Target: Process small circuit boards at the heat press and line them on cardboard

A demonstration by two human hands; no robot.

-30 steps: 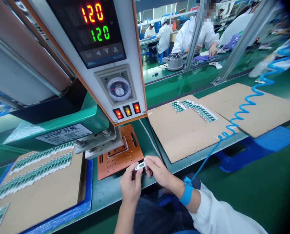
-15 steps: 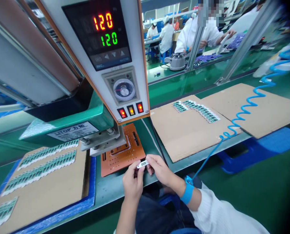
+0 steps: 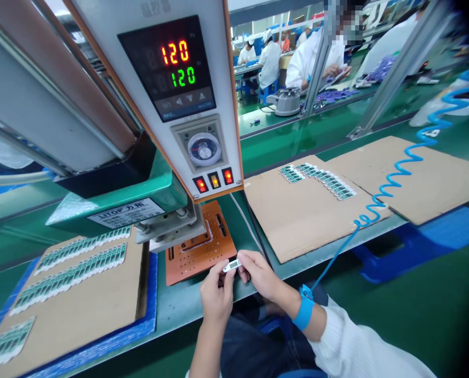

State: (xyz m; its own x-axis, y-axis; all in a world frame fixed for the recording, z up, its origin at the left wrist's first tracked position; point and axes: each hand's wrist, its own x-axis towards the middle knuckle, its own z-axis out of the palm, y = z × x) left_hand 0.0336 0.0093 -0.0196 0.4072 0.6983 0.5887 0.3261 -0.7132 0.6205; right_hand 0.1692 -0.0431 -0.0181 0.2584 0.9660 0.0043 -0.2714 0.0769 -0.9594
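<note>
Between my two hands is a small white elongated part with a dark-framed grey window [image 3: 231, 265]. My left hand [image 3: 216, 295] pinches its left end between thumb and finger. The right hand [image 3: 259, 275], with a blue strap on its wrist, grips the other end, its fingers partly hiding it. Both hands are just in front of the orange perforated plate [image 3: 187, 266] under the heat press [image 3: 116, 202]. The press's metal head [image 3: 175, 236] hangs over the plate's back left part.
Cardboard on the left [image 3: 100, 294] bears rows of green-and-white pieces [image 3: 71, 270]. More such pieces [image 3: 324, 178] lie on the right cardboard [image 3: 273, 220]. A coiled blue cord [image 3: 399, 173] stretches from the wrist strap [image 3: 305, 308]. Co-workers sit beyond the metal frame [image 3: 316, 68].
My view has shifted slightly, so the press appears a little lower and further right. My hands keep the white part in nearly the same pose. A co-worker's hands beyond have come together.
</note>
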